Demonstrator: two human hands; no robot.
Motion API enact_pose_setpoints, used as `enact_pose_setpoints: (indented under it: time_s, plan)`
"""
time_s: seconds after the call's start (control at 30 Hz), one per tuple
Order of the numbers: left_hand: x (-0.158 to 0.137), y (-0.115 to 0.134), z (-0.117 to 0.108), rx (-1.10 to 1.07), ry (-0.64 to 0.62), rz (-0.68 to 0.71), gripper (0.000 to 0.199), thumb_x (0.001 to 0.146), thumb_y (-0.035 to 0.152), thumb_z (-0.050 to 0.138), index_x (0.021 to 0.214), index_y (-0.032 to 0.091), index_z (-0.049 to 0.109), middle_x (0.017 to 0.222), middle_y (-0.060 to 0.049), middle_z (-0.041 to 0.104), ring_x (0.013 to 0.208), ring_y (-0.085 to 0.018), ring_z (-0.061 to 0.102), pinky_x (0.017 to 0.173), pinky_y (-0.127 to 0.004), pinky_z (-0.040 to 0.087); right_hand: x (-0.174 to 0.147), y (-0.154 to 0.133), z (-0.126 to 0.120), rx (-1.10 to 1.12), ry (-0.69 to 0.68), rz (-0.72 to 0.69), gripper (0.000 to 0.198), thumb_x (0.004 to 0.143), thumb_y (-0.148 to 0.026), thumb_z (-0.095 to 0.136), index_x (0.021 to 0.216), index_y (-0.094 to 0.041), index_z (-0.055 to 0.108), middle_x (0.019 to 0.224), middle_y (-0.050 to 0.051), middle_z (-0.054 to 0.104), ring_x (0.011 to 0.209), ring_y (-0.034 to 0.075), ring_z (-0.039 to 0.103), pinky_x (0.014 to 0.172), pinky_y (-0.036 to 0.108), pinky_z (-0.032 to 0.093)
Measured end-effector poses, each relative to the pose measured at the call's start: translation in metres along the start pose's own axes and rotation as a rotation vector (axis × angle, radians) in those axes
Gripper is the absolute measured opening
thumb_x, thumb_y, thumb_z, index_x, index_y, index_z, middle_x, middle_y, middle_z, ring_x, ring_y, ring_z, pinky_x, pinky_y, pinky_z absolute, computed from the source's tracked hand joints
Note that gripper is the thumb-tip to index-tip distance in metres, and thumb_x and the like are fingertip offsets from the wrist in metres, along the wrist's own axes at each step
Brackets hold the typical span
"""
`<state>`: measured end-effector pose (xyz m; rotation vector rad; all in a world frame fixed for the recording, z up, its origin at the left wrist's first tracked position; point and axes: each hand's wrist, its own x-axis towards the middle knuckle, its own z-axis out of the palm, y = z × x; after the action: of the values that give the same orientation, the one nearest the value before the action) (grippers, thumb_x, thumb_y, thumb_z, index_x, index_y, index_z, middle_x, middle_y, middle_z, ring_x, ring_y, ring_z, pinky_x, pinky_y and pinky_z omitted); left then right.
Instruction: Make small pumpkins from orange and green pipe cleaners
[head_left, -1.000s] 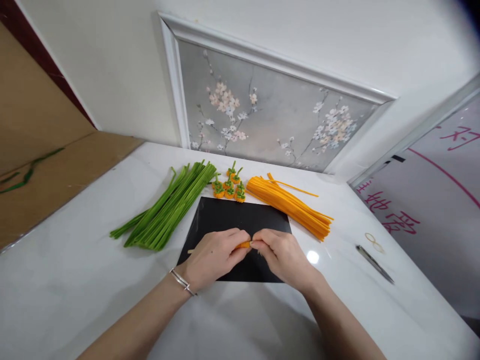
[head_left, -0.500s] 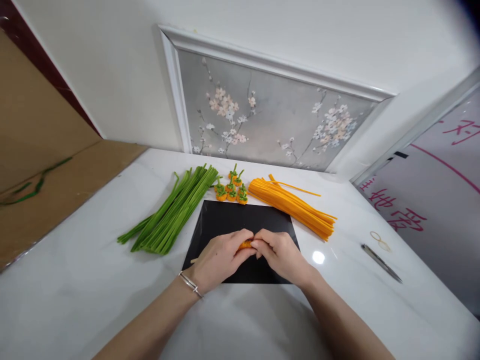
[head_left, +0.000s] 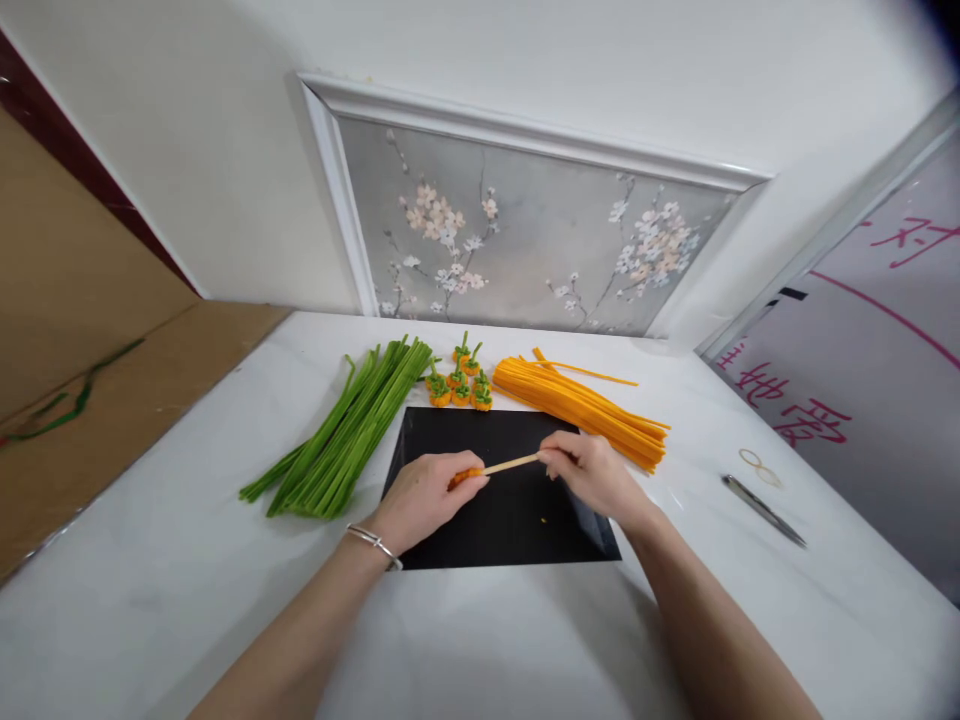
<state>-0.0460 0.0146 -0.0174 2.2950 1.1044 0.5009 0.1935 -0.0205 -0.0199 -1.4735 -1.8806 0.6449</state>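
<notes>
Grasped a small fuzzy orange roll (head_left: 466, 477) with the left hand (head_left: 427, 497) and the right end of a thin pale wooden-looking stick (head_left: 512, 465) with the right hand (head_left: 596, 477), seemingly to steady both. Had long fuzzy green stems (head_left: 349, 430) toward the far edge of the white tabletop (head_left: 150, 560), probably for 1 easy reach. Had the roll inside the left hand, well apart from the right, above the black rectangular mat (head_left: 495, 530).
</notes>
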Motion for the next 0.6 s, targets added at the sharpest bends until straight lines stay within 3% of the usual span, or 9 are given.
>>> enact_pose_setpoints:
  time_s: [0.23,0.4,0.6]
  plan:
    - [0.004,-0.011,-0.006,-0.12,0.074,-0.053,0.021,0.087,0.035,0.05,0.084,0.021,0.065,0.078,0.002,0.065,0.071,-0.015,0.058,0.068,-0.024,0.04,0.008,0.042,-0.023,0.08,0.072,0.091,0.033,0.088,-0.04,0.049,0.066,-0.018,0.059,0.061,0.0,0.063,0.059,0.014,0.057,0.059,0.024,0.043]
    - [0.008,-0.01,-0.007,-0.251,0.168,-0.128,0.028,0.088,0.041,0.047,0.084,0.019,0.063,0.069,0.0,0.062,0.068,-0.015,0.058,0.065,-0.024,0.044,0.012,0.06,-0.015,0.069,0.23,0.205,0.035,0.087,-0.045,0.045,0.068,-0.018,0.056,0.059,0.001,0.059,0.052,0.014,0.056,0.053,0.025,0.043]
    - [0.006,-0.002,0.003,-0.379,0.132,-0.137,0.028,0.085,0.041,0.052,0.088,0.018,0.066,0.074,-0.001,0.065,0.068,-0.015,0.058,0.064,-0.024,0.046,0.013,0.063,-0.008,-0.063,0.283,0.249,0.03,0.081,-0.044,0.053,0.07,-0.019,0.064,0.055,-0.001,0.058,0.051,0.015,0.054,0.052,0.026,0.039]
